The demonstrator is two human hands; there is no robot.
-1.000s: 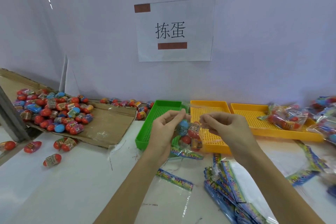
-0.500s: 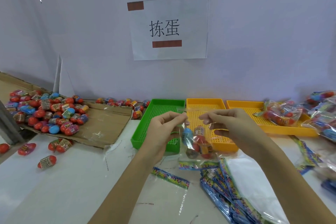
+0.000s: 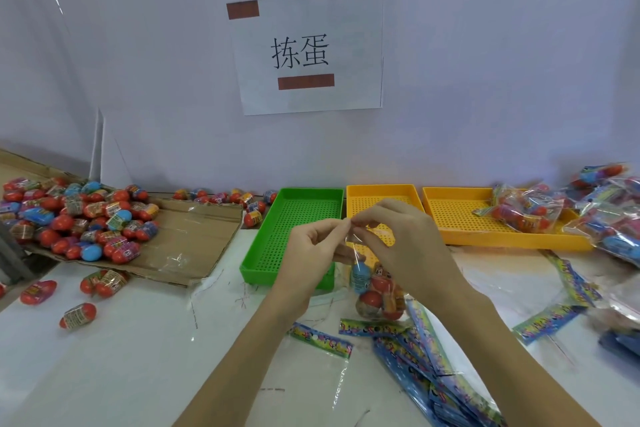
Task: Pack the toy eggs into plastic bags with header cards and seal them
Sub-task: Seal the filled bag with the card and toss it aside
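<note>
**Bag of toy eggs held at its mouth, both hands**

- Left hand: fingers curled, thumb and forefinger pinching the top edge of the clear plastic bag.
- Right hand: fingertips pinching the same top edge, just beside the left hand's pinch; the two pinches nearly touch.
- Clear plastic bag: hangs below the pinch, partly hidden behind the right hand. Contains several toy eggs, red and blue among them; exact count cannot be told. Its bottom sits at or just above the white table; contact cannot be told.
- Green tray: directly behind the left hand, perforated floor.
- Near yellow tray: behind the pinch, touching the green tray's right side.
- Far yellow tray: right of the grip, holding one filled bag at its far end.
- Pile of filled bags: well to the right of the grip.
- Stack of empty bags with header cards: below the grip, towards the person.
- Loose toy eggs heap: well left of the grip, on flattened cardboard.
- Paper sign: on the wall above the grip.
</note>
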